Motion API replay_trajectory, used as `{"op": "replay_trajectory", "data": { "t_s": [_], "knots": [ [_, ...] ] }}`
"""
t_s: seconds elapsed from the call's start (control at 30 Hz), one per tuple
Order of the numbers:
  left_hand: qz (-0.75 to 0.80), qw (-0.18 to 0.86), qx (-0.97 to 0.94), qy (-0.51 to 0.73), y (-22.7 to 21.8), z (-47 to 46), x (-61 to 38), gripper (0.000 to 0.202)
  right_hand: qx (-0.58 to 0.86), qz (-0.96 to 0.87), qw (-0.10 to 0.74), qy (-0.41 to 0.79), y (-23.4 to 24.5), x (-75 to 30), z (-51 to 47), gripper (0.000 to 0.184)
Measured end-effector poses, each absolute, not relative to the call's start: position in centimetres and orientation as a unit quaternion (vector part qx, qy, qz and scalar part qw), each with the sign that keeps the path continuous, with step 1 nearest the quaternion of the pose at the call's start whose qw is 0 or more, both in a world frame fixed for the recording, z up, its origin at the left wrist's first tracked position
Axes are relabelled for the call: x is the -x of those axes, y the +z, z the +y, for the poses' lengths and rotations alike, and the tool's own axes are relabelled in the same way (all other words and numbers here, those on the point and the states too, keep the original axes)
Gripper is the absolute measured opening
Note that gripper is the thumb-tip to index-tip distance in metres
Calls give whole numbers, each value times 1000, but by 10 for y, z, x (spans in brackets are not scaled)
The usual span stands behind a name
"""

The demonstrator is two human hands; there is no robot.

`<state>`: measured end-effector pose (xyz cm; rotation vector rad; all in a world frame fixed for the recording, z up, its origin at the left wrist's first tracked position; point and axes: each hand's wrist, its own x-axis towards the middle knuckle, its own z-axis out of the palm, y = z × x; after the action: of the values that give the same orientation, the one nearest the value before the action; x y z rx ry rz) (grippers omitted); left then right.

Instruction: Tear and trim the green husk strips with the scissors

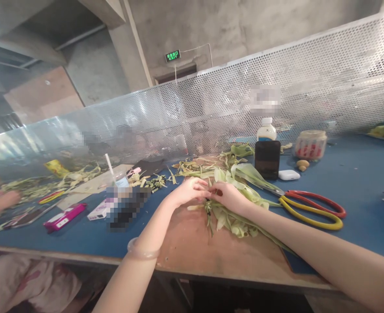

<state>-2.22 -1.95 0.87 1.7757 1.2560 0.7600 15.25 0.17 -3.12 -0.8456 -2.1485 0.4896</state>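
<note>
Both hands meet over a wooden board [188,243], fingertips close together. My left hand [191,191] is closed, its fingers bent around a thin twisted bundle of green husk strips [208,208]. From the other side my right hand [230,198] pinches at the same bundle, and its fingers partly hide the grip. The loose ends hang down onto the board. Pale green corn husks [240,226] lie under and beside my right hand, with more dried husk strips [192,167] behind. Large scissors [312,208] with red and yellow handles rest to the right.
A phone [267,160] stands upright before a white bottle [266,129]. A white earbud case [288,174] and a jar [310,145] are nearby. Leftward lie a magenta pouch [64,217] and a cup with straw [121,180]. Another person's hand [2,202] is at far left. Perforated metal screen [211,104] behind.
</note>
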Motion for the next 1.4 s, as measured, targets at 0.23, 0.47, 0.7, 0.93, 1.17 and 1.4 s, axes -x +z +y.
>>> {"op": "replay_trajectory", "data": {
  "t_s": [0.23,0.47,0.7,0.93,1.17,1.4],
  "knots": [
    [499,367,-740,261,9,-18,29,31,317,-857,369,173,-33,-153,4,22],
    [513,362,-754,193,13,-20,35,24,226,-918,297,133,-26,-155,5,36],
    [544,343,-746,172,11,-18,39,30,148,-967,185,93,-16,-154,19,38],
    [550,341,-745,161,10,-19,40,33,150,-960,215,102,-19,-153,14,28],
    [547,321,-765,108,11,-17,44,28,187,-951,230,89,-22,-152,8,23],
    [546,277,-789,58,17,-23,40,27,186,-955,213,93,-19,-151,10,21]
  ]
}}
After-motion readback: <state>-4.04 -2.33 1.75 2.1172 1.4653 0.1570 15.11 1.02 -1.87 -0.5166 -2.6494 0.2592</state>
